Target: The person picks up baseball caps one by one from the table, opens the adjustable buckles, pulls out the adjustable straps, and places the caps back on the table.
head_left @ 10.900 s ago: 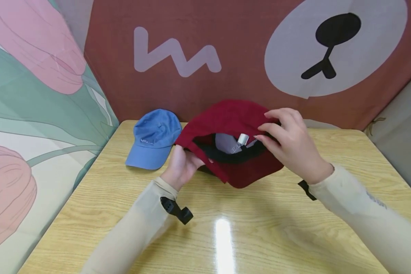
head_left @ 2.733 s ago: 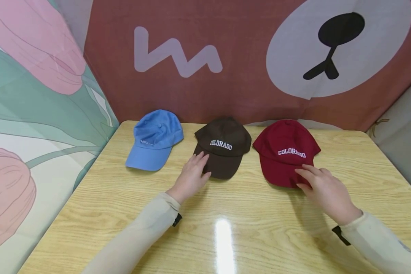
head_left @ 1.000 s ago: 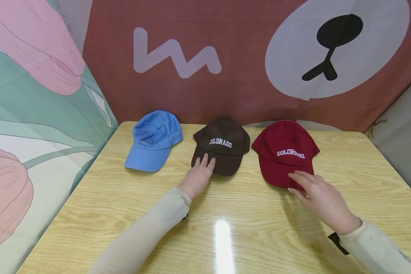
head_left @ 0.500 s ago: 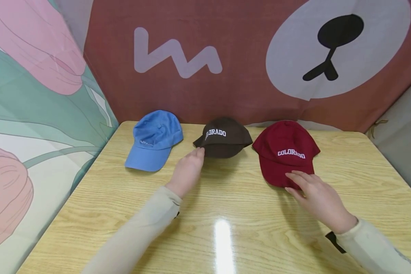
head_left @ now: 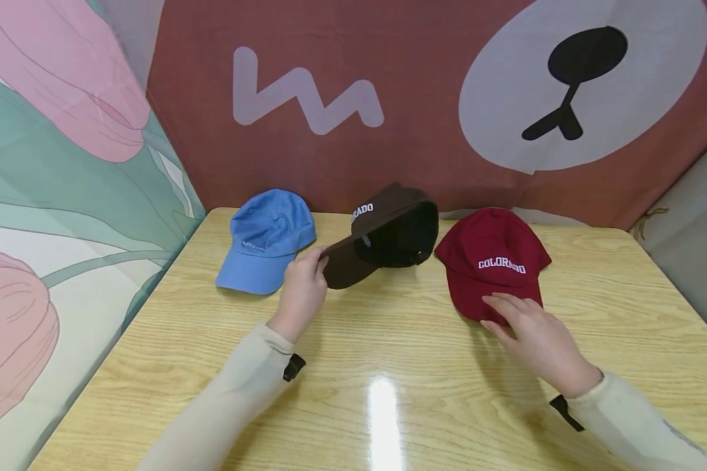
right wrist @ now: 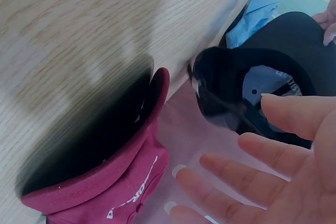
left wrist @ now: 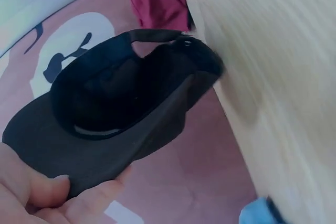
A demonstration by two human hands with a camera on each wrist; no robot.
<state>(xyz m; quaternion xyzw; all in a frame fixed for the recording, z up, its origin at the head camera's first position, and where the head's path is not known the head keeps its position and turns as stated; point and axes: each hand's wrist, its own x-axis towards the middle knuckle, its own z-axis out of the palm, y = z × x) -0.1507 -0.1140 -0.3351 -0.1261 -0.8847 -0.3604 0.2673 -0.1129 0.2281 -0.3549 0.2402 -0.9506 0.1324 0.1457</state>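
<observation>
My left hand (head_left: 302, 294) pinches the brim of a dark brown baseball cap (head_left: 383, 226) with white lettering. The cap is tilted up on its side, its hollow inside turned toward the right; the left wrist view shows that dark inside (left wrist: 121, 87) and the back strap. My right hand (head_left: 536, 340) hovers with relaxed fingers in front of a dark red baseball cap (head_left: 489, 245) marked COLORADO, holding nothing. In the right wrist view the red cap's brim (right wrist: 105, 177) stands apart from the fingers. A blue baseball cap (head_left: 271, 229) lies at the left, brim forward.
The caps are along the back of a wooden table (head_left: 353, 405). Right behind it hangs a brown cloth (head_left: 412, 144) with a bear's muzzle printed on it. A flower-patterned cloth (head_left: 82, 196) lines the left side.
My left hand has gone from resting on the brown cap's brim to pinching it, lifting and turning the cap on its side. The right hand has drifted slightly left.
</observation>
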